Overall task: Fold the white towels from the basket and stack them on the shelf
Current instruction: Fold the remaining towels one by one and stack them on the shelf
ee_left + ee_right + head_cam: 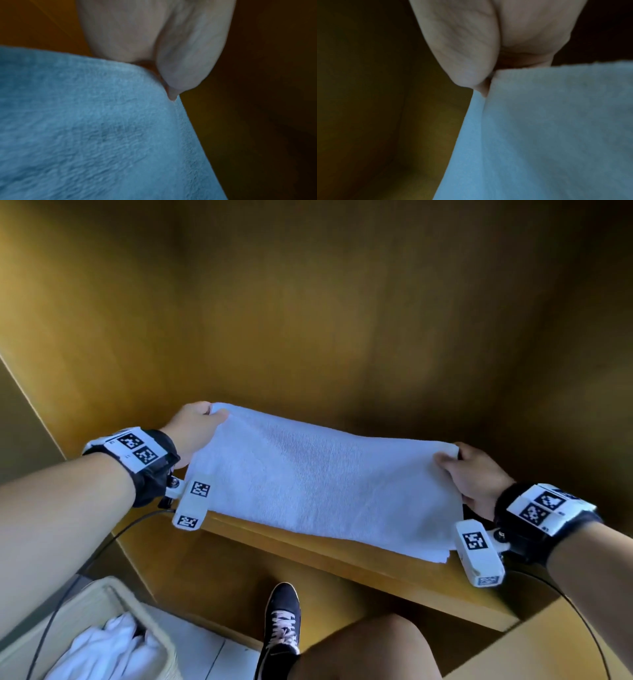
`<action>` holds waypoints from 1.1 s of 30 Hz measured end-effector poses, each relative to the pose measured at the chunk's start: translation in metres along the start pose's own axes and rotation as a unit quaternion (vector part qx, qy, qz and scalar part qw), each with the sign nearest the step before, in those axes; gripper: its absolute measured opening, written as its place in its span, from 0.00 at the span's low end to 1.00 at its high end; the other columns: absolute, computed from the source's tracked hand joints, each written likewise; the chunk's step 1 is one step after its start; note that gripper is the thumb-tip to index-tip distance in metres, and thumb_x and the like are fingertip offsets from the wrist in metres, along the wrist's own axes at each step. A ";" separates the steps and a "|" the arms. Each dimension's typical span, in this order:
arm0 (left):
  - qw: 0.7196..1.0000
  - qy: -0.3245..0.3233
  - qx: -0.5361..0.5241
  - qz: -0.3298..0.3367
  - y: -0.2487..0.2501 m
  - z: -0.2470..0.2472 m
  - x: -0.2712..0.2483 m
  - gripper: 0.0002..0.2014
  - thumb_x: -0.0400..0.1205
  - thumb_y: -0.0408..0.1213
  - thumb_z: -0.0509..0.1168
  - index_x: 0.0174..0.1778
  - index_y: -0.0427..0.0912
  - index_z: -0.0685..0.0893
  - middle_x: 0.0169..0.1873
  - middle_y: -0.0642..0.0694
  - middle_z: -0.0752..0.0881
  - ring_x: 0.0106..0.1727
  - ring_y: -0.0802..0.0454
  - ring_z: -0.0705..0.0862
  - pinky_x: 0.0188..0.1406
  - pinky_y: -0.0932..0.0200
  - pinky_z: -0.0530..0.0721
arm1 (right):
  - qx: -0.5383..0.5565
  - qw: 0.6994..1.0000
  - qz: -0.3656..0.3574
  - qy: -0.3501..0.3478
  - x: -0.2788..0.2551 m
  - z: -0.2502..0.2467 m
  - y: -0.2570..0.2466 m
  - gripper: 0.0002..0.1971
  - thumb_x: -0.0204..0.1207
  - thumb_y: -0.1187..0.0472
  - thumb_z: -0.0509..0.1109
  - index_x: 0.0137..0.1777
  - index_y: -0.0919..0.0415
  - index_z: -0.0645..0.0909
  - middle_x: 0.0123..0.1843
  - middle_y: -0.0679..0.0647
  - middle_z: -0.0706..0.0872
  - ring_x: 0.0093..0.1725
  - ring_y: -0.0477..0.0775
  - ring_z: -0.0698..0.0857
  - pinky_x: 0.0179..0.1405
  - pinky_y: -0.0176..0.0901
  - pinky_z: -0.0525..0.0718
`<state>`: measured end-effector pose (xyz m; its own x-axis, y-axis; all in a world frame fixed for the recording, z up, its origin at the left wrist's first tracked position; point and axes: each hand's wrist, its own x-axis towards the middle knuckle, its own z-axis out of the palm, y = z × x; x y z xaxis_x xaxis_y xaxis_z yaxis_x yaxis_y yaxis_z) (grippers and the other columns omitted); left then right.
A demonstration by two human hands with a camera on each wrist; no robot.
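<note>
A white towel (318, 481) is stretched wide over the wooden shelf (342, 559), its near edge hanging close to the shelf's front. My left hand (195, 426) pinches its far left corner, and my right hand (476, 474) pinches its far right corner. In the left wrist view the towel (96, 135) looks bluish and fills the lower left, with my thumb and finger (180, 67) closed on its edge. The right wrist view has the towel (547, 135) at lower right, pinched at its corner by my fingers (467, 60).
A woven basket (85, 611) with more white towels (109, 648) stands on the floor at lower left. Wooden walls enclose the shelf behind and at both sides. My knee (370, 648) and dark shoe (281, 625) are below the shelf front. Cables hang from both wrists.
</note>
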<state>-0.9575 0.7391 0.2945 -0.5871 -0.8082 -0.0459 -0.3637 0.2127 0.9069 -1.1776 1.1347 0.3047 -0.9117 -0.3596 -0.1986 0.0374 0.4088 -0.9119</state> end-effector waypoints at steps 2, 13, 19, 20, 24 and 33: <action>1.000 -0.009 0.004 -0.020 -0.007 0.007 0.010 0.22 0.92 0.49 0.64 0.37 0.58 0.61 0.39 0.56 0.62 0.37 0.56 0.61 0.40 0.54 0.59 | -0.013 1.000 0.024 -0.002 0.006 0.004 0.004 0.09 0.93 0.57 0.65 0.68 0.54 0.82 0.62 0.62 0.91 0.60 0.68 0.91 0.63 0.68 0.89; 0.982 -0.097 0.026 -0.157 -0.031 0.019 0.009 0.15 0.85 0.42 0.70 0.59 0.34 0.84 0.49 0.39 0.82 0.48 0.40 0.79 0.49 0.46 0.73 | -0.005 0.993 0.114 -0.020 0.007 0.012 0.028 0.15 0.89 0.49 0.72 0.62 0.60 0.90 0.53 0.60 0.96 0.54 0.66 0.94 0.57 0.61 0.92; 0.981 -0.089 0.153 -0.076 -0.037 0.024 0.003 0.13 0.92 0.40 0.61 0.53 0.32 0.82 0.46 0.35 0.80 0.44 0.42 0.78 0.43 0.50 0.73 | -0.140 0.988 0.070 0.000 -0.003 0.020 0.050 0.16 0.92 0.49 0.64 0.70 0.59 0.82 0.62 0.62 0.90 0.62 0.68 0.88 0.71 0.67 0.86; 0.977 -0.080 0.192 -0.048 -0.036 0.026 0.002 0.17 0.93 0.43 0.59 0.59 0.30 0.80 0.48 0.36 0.80 0.45 0.41 0.78 0.43 0.50 0.72 | -0.168 0.984 0.051 0.013 -0.003 0.021 0.049 0.16 0.93 0.50 0.62 0.71 0.60 0.81 0.62 0.62 0.88 0.63 0.67 0.87 0.72 0.65 0.84; 0.968 -0.051 0.246 0.010 -0.027 0.029 0.009 0.17 0.95 0.48 0.54 0.62 0.35 0.77 0.45 0.40 0.77 0.40 0.42 0.74 0.37 0.49 0.67 | -0.158 0.986 0.034 0.028 0.004 0.021 0.045 0.15 0.94 0.50 0.59 0.71 0.57 0.78 0.62 0.61 0.87 0.64 0.67 0.86 0.73 0.68 0.83; 0.963 -0.050 0.264 0.027 -0.032 0.042 0.027 0.08 0.95 0.49 0.56 0.63 0.50 0.70 0.58 0.44 0.76 0.51 0.41 0.78 0.50 0.48 0.77 | -0.212 0.974 0.058 0.051 0.014 0.021 0.051 0.16 0.93 0.49 0.59 0.70 0.60 0.77 0.60 0.61 0.82 0.67 0.67 0.82 0.71 0.57 0.78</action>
<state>-0.9917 0.7337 0.2472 -0.6731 -0.7364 -0.0684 -0.6314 0.5240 0.5716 -1.1803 1.1330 0.2483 -0.9482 -0.2145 -0.2345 -0.0108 0.7592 -0.6508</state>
